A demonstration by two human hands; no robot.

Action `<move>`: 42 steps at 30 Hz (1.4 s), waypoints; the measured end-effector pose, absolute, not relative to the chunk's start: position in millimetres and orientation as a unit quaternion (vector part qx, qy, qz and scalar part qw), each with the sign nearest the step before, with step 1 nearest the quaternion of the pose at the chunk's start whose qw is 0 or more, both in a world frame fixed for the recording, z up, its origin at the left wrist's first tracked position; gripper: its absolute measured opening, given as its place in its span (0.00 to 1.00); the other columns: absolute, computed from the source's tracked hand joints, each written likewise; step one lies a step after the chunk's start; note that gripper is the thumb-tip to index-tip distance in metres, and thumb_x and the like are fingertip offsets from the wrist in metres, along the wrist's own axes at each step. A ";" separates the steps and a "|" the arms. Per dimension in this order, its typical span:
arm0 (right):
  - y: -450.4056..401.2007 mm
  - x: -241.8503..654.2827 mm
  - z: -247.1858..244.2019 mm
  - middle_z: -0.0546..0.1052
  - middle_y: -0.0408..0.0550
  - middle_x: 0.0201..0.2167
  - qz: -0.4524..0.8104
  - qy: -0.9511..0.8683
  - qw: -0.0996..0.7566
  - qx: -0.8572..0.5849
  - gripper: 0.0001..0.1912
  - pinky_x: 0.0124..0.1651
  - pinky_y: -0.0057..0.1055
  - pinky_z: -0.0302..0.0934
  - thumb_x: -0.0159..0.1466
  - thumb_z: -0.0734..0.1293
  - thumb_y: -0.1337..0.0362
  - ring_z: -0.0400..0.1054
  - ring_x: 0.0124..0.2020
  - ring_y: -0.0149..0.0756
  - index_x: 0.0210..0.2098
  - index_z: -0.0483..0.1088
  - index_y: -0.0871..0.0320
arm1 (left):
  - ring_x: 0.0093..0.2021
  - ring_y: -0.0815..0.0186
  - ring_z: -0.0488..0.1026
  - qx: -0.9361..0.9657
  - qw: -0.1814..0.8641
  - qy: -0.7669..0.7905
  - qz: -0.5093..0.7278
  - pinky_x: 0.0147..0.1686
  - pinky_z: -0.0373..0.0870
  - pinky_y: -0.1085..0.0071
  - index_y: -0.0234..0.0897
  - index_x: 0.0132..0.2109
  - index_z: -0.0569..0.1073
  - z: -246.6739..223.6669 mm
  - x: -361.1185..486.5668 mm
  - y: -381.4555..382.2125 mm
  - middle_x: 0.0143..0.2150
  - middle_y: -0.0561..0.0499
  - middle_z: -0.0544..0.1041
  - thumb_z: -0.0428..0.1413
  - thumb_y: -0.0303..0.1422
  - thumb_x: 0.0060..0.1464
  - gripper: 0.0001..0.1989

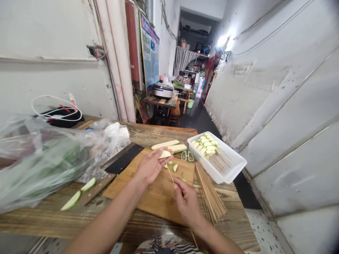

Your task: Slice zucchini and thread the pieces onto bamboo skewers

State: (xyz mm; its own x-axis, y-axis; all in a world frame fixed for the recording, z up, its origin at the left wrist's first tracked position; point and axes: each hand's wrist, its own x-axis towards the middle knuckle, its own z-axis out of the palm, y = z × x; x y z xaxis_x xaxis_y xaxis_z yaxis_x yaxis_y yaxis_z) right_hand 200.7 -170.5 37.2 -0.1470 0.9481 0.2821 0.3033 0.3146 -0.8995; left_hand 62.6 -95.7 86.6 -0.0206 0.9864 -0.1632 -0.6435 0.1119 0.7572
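Note:
Above a wooden cutting board, my left hand holds a pale green-edged zucchini slice between thumb and fingers. My right hand grips a thin bamboo skewer, whose upper end meets the lower edge of the slice; I cannot tell how deep it goes. Several small zucchini pieces lie on the board just beyond my hands. Behind them rest two long zucchini halves. A loose bundle of skewers is spread on the table to the right of my right hand.
A white plastic tray at right holds skewered zucchini slices. Green-handled scissors lie beside it. A cleaver with a wooden handle lies left of the board, near two zucchini slices. A clear plastic bag covers the table's left side.

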 end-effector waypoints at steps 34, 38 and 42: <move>-147.8 184.9 48.6 0.78 0.48 0.31 0.317 -0.704 0.462 -0.436 0.20 0.36 0.28 0.64 0.62 0.57 0.71 0.71 0.31 0.35 0.49 0.72 0.60 | 0.41 0.61 0.77 0.171 0.675 0.391 0.602 0.45 0.74 0.68 0.24 0.38 0.73 79.6 64.4 -92.7 0.38 0.37 0.79 0.50 0.21 0.54 0.07; -146.5 185.1 50.2 0.77 0.48 0.29 0.319 -0.701 0.461 -0.440 0.20 0.32 0.27 0.63 0.62 0.56 0.71 0.68 0.27 0.35 0.48 0.73 0.61 | 0.41 0.62 0.77 0.181 0.672 0.387 0.605 0.45 0.74 0.69 0.24 0.37 0.73 76.7 63.8 -91.4 0.38 0.38 0.79 0.50 0.21 0.54 0.07; -144.8 184.3 48.4 0.76 0.46 0.25 0.321 -0.697 0.461 -0.446 0.20 0.28 0.26 0.61 0.62 0.56 0.70 0.66 0.25 0.34 0.49 0.72 0.61 | 0.41 0.62 0.77 0.189 0.672 0.383 0.606 0.46 0.74 0.68 0.24 0.36 0.74 75.8 64.4 -92.1 0.37 0.38 0.78 0.50 0.21 0.54 0.07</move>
